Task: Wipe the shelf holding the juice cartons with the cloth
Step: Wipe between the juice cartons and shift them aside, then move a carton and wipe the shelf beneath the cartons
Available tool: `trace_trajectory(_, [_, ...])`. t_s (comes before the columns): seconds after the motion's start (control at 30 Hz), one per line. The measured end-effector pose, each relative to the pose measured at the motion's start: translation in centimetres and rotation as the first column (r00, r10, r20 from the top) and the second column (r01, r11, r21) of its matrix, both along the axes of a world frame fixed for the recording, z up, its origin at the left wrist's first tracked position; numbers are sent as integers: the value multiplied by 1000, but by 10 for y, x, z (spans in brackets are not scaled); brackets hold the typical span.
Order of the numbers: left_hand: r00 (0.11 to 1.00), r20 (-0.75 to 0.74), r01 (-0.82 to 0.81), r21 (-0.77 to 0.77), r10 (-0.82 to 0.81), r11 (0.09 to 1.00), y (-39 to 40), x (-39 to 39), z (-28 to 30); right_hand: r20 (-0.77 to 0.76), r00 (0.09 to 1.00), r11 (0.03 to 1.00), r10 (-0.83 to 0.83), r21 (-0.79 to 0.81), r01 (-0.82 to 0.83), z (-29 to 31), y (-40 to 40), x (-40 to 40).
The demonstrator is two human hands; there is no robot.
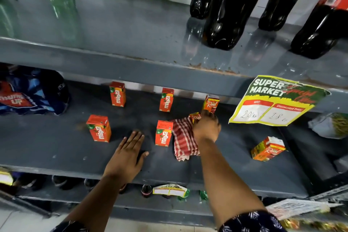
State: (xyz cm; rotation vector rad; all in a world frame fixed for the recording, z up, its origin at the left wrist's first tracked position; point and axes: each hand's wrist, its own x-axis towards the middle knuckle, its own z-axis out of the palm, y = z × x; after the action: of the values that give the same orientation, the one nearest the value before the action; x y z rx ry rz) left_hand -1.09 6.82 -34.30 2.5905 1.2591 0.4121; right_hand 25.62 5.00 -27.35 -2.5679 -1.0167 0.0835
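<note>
Grey metal shelf (56, 149), middle tier, scuffed and dusty. Left hand (128, 153) flat on shelf surface near front edge, fingers spread, gripping nothing. Right hand (206, 128) further in and to the right, fingers curled round a small Real juice carton (194, 117), mostly hidden by the hand; red-and-white checked cloth (183, 140) bunched under the same hand, trailing toward the front edge. Could not tell whether cloth was pinched in the fingers or just pressed beneath the palm. Four Maaza cartons upright: back left (117, 94), back middle (166, 100), front left (99, 128), front middle (163, 133), the last just beside the cloth. Second Real carton (211, 102) upright behind right hand; third Real carton (267, 151) tilted, well apart to the right. Blue Thums Up pack (32, 92) at far left of same shelf. Cola bottles (231, 9) on tier above. Yellow price tag (275, 101) hanging from upper shelf edge, marked "Super Market".
</note>
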Motion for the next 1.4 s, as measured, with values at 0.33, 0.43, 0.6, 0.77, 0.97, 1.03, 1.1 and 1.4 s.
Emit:
trace_trajectory(0.33, [1000, 1, 1, 15, -1, 1000, 2, 0, -5, -265, 964, 996, -36, -88, 13, 14, -8, 25])
trace_trajectory(0.43, [1000, 16, 6, 13, -6, 1000, 3, -1, -7, -283, 956, 993, -74, 62, 96, 14, -25, 29])
trace_trajectory(0.6, [999, 42, 12, 21, -13, 1000, 2, 0, -7, -336, 936, 912, -105, 342, 225, 6, -63, 38])
trace_trajectory(0.77, [999, 44, 10, 6, -10, 1000, 3, 0, -8, -313, 942, 867, -118, 430, 251, -5, -81, 24])
trace_trajectory(0.97, [999, 44, -1, -2, 1, 1000, 3, -1, -9, -323, 937, 811, -132, 508, 290, -16, -84, 5])
trace_trajectory(1.03, [999, 50, -2, -4, 2, 1000, 3, -1, -8, -342, 931, 813, -125, 504, 294, -20, -87, 4])
trace_trajectory(1.1, [998, 59, -4, -4, 4, 1000, 3, -1, -8, -334, 936, 814, -110, 511, 278, -23, -87, 4])
trace_trajectory(1.4, [999, 50, 2, 3, -2, 1000, 3, -1, -9, -350, 929, 820, -122, 492, 293, -22, -88, 1])
